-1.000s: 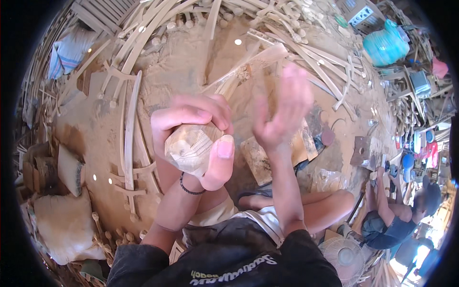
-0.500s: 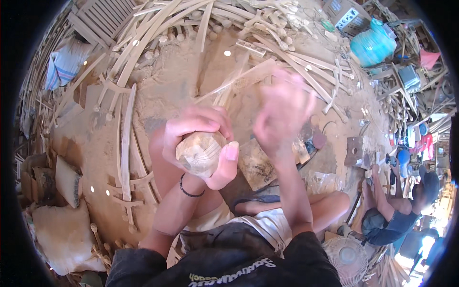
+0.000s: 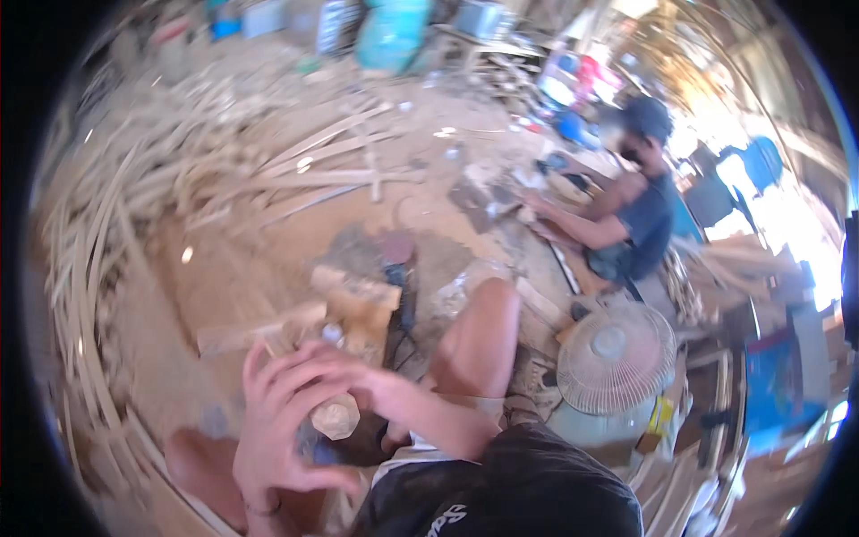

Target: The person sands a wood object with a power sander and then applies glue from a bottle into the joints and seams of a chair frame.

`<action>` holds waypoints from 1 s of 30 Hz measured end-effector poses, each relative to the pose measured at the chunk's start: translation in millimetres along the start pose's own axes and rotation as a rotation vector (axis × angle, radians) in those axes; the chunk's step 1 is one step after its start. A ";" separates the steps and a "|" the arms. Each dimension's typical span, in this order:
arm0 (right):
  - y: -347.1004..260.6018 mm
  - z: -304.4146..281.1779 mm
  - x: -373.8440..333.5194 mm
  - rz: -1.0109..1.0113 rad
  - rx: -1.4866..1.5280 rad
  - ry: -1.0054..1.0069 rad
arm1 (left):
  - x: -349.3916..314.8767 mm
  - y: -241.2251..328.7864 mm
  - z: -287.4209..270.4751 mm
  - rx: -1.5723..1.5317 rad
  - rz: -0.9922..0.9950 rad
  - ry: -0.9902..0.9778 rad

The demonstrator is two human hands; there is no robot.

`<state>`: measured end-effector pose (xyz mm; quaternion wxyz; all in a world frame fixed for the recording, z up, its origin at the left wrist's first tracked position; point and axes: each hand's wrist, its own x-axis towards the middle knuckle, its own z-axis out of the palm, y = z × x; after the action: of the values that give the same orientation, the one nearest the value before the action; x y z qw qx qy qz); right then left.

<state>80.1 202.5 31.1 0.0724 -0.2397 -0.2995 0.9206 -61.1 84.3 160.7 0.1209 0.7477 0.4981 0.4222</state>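
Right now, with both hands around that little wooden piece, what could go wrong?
1. The wooden piece sits between the left hand and right hand, only partly gripped; it might slip onto the dirt floor.
2. Loose wood strips crowd the ground nearby, a likely trip or splinter hazard.
3. The fan stands close beside the knee and could get knocked.

Pale rounded wood piece [image 3: 335, 416], mostly hidden betw. cupped hands, low centre-left.

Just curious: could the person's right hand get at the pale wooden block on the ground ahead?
Probably yes. The right hand rests on the small pale wooden piece in the left hand; the pale wooden block lies just beyond, unobstructed.
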 end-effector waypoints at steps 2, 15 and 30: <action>-10.7 -1.7 -6.2 -0.040 -0.246 -0.036 | -4.2 -2.6 -8.8 -0.178 -0.066 0.022; 25.7 -38.8 -84.9 0.192 -0.086 -0.386 | 6.3 -157.3 -42.9 -1.200 -0.761 0.738; 116.3 -38.9 8.5 0.155 -0.733 0.026 | 22.6 -97.9 5.9 -0.933 -0.038 0.977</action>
<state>92.7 130.7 -67.9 -0.0844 -0.2835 -0.5891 0.7519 -116.2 151.3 109.7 0.1994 0.3313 0.2742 0.8805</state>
